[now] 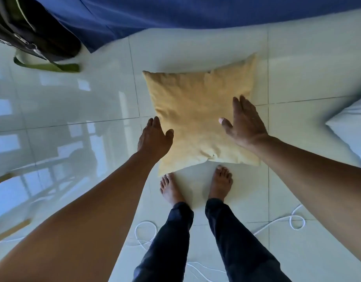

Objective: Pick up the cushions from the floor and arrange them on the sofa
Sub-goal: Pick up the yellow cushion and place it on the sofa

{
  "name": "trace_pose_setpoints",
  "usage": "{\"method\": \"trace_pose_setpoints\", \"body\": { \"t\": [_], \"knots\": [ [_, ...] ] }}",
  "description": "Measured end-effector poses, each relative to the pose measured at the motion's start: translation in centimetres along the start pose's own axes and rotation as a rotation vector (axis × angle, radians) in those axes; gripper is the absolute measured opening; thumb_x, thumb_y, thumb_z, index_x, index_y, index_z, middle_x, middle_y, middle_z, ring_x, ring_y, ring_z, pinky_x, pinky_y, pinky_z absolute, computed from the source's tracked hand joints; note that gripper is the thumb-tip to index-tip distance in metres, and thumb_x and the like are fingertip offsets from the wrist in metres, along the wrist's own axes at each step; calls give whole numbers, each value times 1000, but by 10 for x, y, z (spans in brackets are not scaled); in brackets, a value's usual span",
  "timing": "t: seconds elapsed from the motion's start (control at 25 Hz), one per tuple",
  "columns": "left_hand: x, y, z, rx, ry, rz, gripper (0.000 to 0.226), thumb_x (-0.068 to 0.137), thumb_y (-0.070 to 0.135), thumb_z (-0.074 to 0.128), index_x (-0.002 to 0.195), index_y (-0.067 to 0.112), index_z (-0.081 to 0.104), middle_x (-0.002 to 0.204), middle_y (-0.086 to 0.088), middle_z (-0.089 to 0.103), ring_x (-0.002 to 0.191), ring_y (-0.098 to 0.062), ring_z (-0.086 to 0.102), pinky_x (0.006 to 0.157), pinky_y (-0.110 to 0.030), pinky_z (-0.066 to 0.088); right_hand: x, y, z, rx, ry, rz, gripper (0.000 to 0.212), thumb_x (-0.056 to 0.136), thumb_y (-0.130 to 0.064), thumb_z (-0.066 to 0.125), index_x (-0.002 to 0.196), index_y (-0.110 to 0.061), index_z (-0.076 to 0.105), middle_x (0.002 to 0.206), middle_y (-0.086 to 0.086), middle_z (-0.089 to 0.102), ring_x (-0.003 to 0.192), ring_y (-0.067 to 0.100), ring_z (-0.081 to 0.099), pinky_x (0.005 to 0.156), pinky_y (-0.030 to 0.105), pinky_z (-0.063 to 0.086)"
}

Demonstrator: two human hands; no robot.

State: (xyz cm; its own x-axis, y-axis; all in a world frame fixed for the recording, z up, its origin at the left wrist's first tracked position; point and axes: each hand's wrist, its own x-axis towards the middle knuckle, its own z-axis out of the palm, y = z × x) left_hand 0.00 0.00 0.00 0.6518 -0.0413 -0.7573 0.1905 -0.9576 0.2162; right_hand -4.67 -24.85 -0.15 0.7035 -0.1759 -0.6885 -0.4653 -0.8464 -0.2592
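A square yellow cushion (196,117) lies flat on the pale tiled floor, just beyond my bare feet. My left hand (154,135) hovers at its near-left edge, fingers apart, holding nothing. Over the cushion's right side is my right hand (243,123), spread open with the palm down; whether it touches the fabric I cannot tell. The blue sofa (175,13) runs across the top of the view, beyond the cushion.
A black bag (29,31) with a green strap rests on the floor at the top left, against the sofa. A white cushion corner (352,127) pokes in at the right edge. White cable (147,239) loops on the tiles behind my feet.
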Motion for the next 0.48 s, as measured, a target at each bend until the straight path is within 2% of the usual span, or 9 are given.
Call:
{"method": "trace_pose_setpoints", "body": {
  "t": [0.12, 0.28, 0.4, 0.48],
  "knots": [
    [40, -18, 40, -43, 5, -44, 76, 104, 43, 53, 163, 4, 27, 167, -15, 37, 151, -35, 39, 118, -44, 35, 40, 23, 31, 16, 13, 48, 84, 104, -49, 50, 164, -3, 12, 174, 22, 8, 160, 37, 10, 128, 50, 20],
    [81, -34, 76, -167, 23, -73, 80, 96, 59, 56, 158, 12, 37, 155, -12, 53, 140, -37, 52, 108, -43, 44, 78, 52, 66, 89, 60, 92, 93, 98, -60, 55, 164, -7, 18, 172, 22, 13, 157, 41, 17, 126, 51, 24],
    [105, -38, 88, -329, -2, -155, 89, 86, 78, 52, 155, 21, 43, 153, -5, 58, 140, -33, 53, 113, -45, 44, 97, 68, 81, 255, 80, 202, 109, 87, -78, 55, 166, -14, 15, 174, 14, 17, 159, 35, 20, 127, 46, 23],
    [120, -41, 93, -441, -9, -206, 99, 76, 87, 56, 151, 22, 50, 150, -3, 61, 138, -30, 56, 114, -45, 46, 108, 75, 90, 462, 62, 358, 122, 71, -92, 57, 165, -23, 20, 169, 4, 33, 154, 28, 34, 125, 44, 29]
  ]
}}
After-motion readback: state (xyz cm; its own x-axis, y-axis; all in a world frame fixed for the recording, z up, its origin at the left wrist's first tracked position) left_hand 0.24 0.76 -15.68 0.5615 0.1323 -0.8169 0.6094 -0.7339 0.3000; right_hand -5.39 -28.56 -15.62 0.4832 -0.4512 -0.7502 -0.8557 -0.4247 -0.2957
